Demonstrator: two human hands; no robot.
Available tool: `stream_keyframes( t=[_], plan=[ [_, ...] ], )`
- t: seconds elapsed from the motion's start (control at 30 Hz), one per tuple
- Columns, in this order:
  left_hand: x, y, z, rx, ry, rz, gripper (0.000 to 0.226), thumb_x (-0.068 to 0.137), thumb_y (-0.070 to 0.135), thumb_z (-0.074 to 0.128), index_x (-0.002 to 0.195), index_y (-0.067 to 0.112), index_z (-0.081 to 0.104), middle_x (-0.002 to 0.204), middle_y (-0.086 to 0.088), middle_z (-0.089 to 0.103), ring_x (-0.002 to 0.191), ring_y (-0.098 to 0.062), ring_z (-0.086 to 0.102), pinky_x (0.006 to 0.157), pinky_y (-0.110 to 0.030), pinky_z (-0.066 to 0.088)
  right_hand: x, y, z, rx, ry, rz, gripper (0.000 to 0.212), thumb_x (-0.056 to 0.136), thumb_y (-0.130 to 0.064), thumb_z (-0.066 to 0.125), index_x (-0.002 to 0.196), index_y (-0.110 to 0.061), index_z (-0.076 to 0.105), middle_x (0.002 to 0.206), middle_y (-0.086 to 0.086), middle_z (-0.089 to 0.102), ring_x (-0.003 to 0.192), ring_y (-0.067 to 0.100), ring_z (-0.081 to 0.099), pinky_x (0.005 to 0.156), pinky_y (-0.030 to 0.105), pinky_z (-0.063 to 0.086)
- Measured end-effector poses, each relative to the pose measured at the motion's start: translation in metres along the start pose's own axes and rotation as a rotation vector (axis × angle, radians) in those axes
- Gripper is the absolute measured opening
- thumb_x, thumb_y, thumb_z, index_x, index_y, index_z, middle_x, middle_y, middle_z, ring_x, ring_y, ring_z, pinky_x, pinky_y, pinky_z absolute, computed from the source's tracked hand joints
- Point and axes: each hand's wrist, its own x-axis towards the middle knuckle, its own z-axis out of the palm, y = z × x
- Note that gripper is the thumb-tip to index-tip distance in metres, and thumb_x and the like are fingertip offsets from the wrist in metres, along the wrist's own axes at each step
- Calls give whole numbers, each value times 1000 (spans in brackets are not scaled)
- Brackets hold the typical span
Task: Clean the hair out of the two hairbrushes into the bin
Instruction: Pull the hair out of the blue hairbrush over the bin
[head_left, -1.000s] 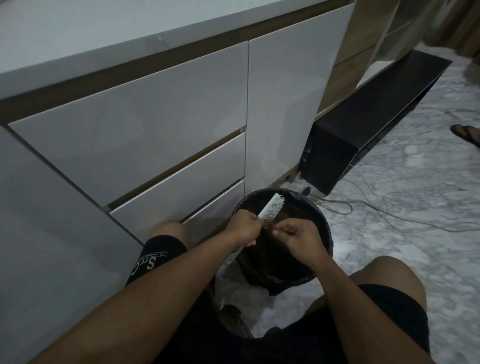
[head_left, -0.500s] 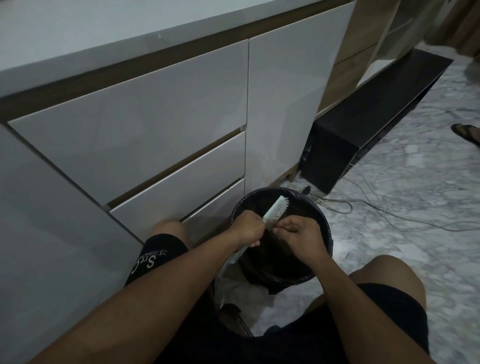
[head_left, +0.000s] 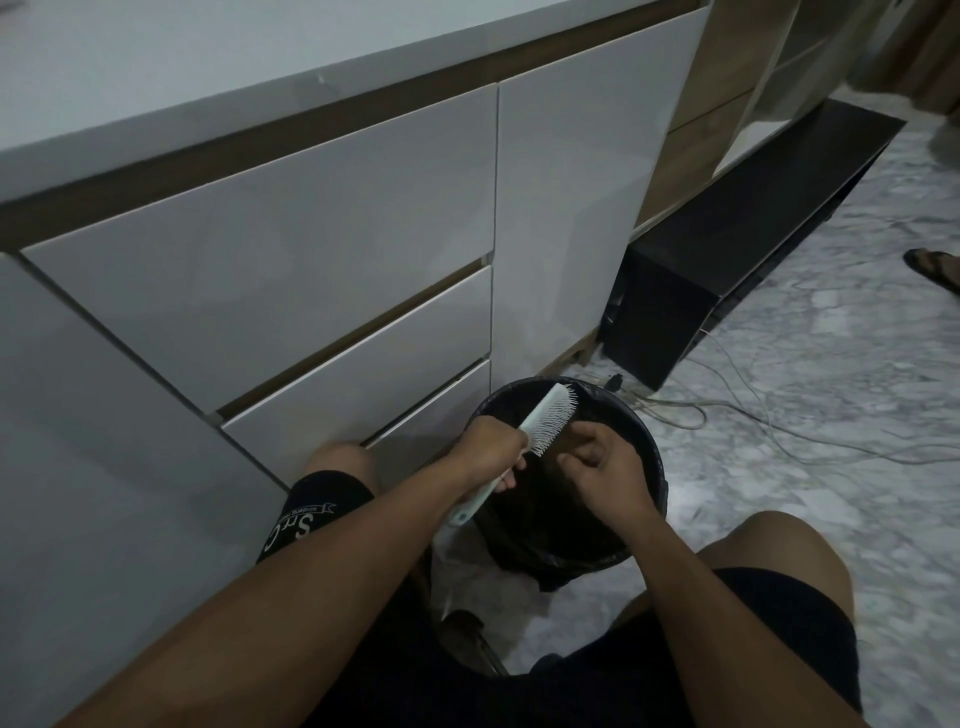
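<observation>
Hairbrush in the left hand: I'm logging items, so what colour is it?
Pale mint-white hairbrush, with white bristles; the head view shows it over the black bin.

**Pale brush over the bin**

The hairbrush (head_left: 545, 423) is pale mint-white, tilted with its head up and away, bristles facing right, held over the open round black bin (head_left: 644, 441), which is lined with a dark bag.

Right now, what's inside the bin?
The bin holds a black liner. Its dark interior shows no distinct contents; both hands and the hairbrush cover much of the opening.
</observation>
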Motion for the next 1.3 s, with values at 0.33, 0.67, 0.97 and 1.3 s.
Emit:
stream_keyframes(
  t=[0.33, 0.67, 0.97, 1.3],
  plan=[
    [-1, -2, -2, 92, -74, 26, 35, 85, 22, 54, 107, -2, 66, 73, -12, 68, 40, -15, 53, 41, -23, 42, -1, -2, -9, 250, -111, 178, 34, 85, -5, 65, 118, -15, 65, 94, 7, 73, 87, 26, 70, 76, 34, 57],
    [3, -4, -5, 70, 44, 38, 27, 90, 14, 51, 101, -8, 64, 69, -12, 62, 40, -19, 51, 39, -23, 39, -2, 2, -6, 0, -104, 41, 16, 89, -8, 64, 98, -13, 76, 77, -5, 71, 68, 8, 65, 65, 16, 46],
    [7, -4, -4, 60, 64, 50, 32, 94, 17, 51, 103, -10, 65, 80, -21, 66, 44, -21, 53, 43, -24, 42, -2, 2, -3, 21, -120, 15, 11, 87, -11, 66, 92, -15, 75, 80, 3, 74, 66, 13, 66, 68, 24, 50],
    [1, -3, 10, 125, -68, 36, 28, 92, 12, 44, 97, -6, 65, 75, -17, 64, 47, -19, 54, 46, -25, 44, -5, 2, -3, 9, -142, -41, 8, 88, -16, 68, 88, -14, 76, 66, -5, 69, 53, -4, 60, 56, 10, 47]
  ],
)
